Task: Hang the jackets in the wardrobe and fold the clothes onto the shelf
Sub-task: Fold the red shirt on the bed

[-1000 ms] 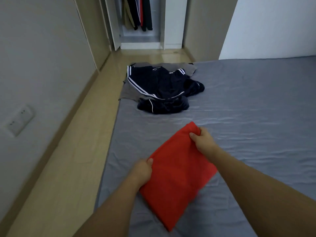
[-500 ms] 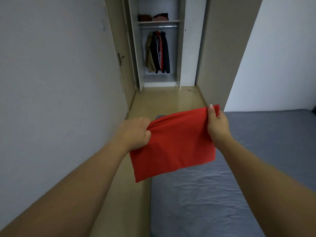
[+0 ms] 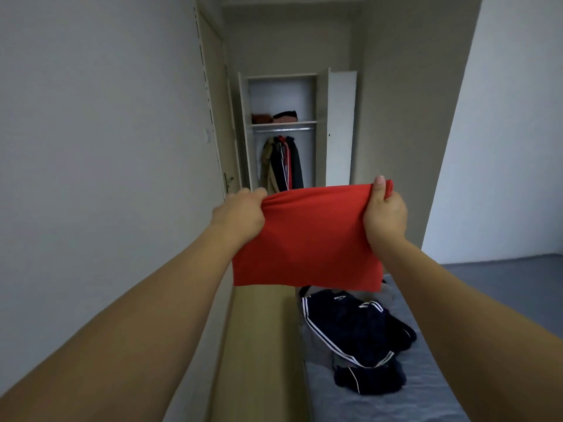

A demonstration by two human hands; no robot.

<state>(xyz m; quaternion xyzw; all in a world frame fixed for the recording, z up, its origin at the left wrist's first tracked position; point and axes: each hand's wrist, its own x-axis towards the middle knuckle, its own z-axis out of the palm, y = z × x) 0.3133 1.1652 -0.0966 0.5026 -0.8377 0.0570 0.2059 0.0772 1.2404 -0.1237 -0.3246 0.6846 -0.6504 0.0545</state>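
Red folded garment [image 3: 307,239] is off the bed [image 3: 426,391] now, raised toward the wardrobe [image 3: 281,132].
Your left hand [image 3: 240,214] and right hand [image 3: 385,211] each pinch a top corner; shelf [image 3: 281,122] next.

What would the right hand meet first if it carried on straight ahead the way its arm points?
Probably nothing nearby: the right hand, holding the red cloth, points toward the open wardrobe. The way looks free until there, though depth is uncertain.

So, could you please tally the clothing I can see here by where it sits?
In the hands: 1, the folded red cloth.
On the grey bed: 2, the navy white-striped garment and a grey one beneath.
Wardrobe shelf: 2 folded piles.
Hanging jackets: too bunched to count.
Total countable: 5.
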